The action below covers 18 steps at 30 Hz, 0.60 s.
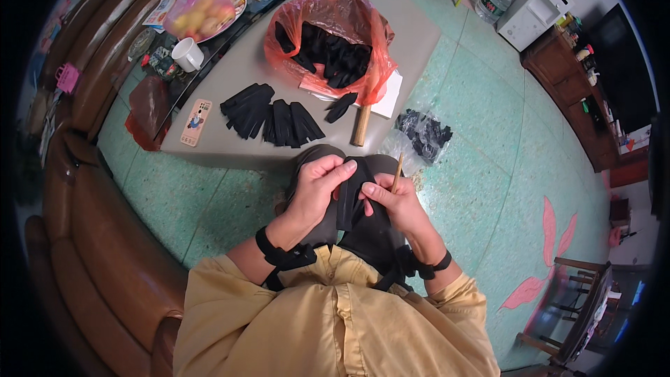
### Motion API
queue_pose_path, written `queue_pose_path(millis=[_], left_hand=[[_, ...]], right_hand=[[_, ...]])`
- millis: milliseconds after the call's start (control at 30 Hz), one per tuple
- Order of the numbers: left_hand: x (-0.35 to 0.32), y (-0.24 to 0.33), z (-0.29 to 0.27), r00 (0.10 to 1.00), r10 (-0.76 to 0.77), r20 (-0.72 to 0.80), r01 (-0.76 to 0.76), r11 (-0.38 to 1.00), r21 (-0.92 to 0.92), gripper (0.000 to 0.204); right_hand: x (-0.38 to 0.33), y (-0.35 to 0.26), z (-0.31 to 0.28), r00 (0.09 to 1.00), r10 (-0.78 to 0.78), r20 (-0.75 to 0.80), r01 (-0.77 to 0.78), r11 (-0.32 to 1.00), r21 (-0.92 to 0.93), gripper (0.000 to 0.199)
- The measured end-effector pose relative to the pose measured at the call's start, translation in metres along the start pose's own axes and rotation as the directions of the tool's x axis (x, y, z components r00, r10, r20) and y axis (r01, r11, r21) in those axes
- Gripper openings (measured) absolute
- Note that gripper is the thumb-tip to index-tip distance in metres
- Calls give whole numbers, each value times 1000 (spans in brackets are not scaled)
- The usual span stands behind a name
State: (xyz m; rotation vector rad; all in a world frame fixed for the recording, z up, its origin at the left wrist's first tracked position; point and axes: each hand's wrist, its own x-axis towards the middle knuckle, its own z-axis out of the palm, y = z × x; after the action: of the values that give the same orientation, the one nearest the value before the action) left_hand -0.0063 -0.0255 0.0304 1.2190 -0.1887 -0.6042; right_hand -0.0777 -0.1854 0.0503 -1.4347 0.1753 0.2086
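Observation:
Over my lap, a long folded strip of black fabric hangs between my hands. My left hand is closed on its upper end, thumb on top. My right hand pinches the strip's right edge and also has a thin wooden stick standing up between its fingers. Ahead on the grey bench, flat black fabric pieces lie fanned out, with a second fan of black pieces beside them. Behind these, an open red plastic bag holds a heap of black pieces.
A thick wooden rod lies by the red bag, and a phone lies at the grey bench's left corner. On the floor to the right sits a clear bag with black scraps. A brown sofa lines the left side.

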Motion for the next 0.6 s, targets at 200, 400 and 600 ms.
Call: queue_pose_path(millis=[200, 400, 600], left_hand=[[4, 19, 2, 963, -267, 30, 266, 931, -250, 23], [15, -1, -7, 999, -24, 22, 20, 988, 155, 24], [12, -17, -26, 982, -117, 151, 74, 961, 265, 25]], right_hand=[[5, 11, -3, 997, 58, -46, -58, 998, 5, 23], [10, 17, -2, 998, 0, -60, -3, 999, -53, 23], [16, 22, -3, 1000, 11, -13, -13, 995, -102, 22]])
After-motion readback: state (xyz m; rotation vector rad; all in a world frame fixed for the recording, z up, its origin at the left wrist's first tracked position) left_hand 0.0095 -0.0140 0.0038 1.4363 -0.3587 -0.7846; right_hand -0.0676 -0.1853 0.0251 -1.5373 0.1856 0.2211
